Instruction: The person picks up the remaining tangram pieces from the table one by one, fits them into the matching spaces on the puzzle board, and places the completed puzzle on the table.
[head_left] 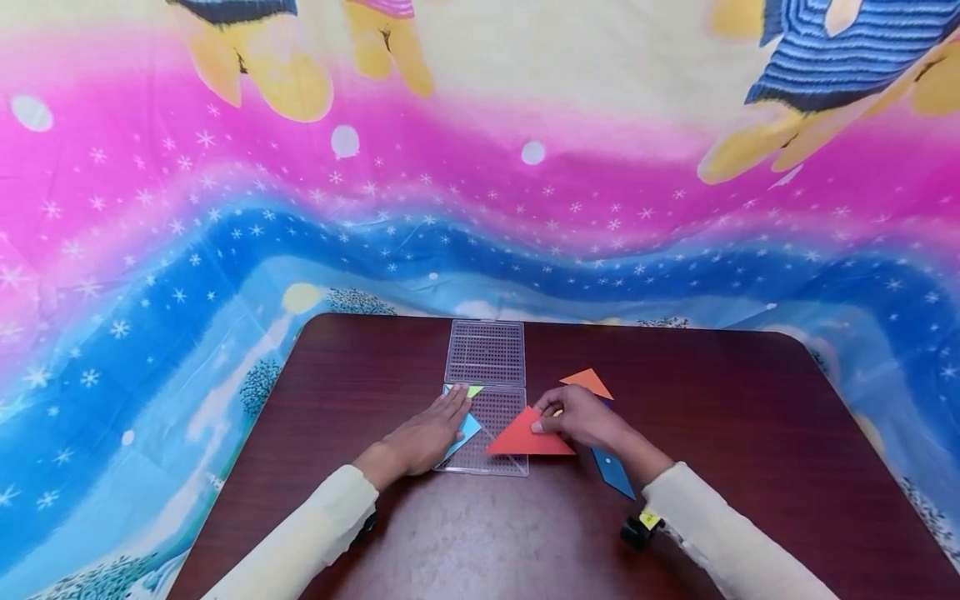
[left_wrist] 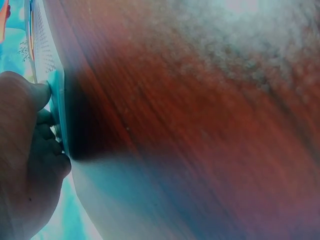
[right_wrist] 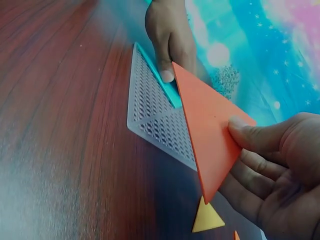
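My right hand (head_left: 592,418) pinches a red triangle tile (head_left: 517,439) between thumb and fingers, tilted over the right side of a clear gridded plastic case (head_left: 504,404). My left hand (head_left: 433,433) lies with extended fingers on a light blue triangle tile (head_left: 468,432) at the left of this case. A yellow-green tile (head_left: 476,390) shows by those fingertips, partly covered. In the right wrist view, the left thumb rests at the edge of the light blue tile (right_wrist: 172,95), and the red tile (right_wrist: 212,125) hides part of the case.
Behind the near case half lies its other gridded half (head_left: 486,350). An orange triangle tile (head_left: 591,382) and a blue tile (head_left: 615,475) lie around my right hand. A yellow triangle tile (right_wrist: 207,218) is below the red one. A patterned cloth (head_left: 480,217) hangs behind the brown table (head_left: 697,400).
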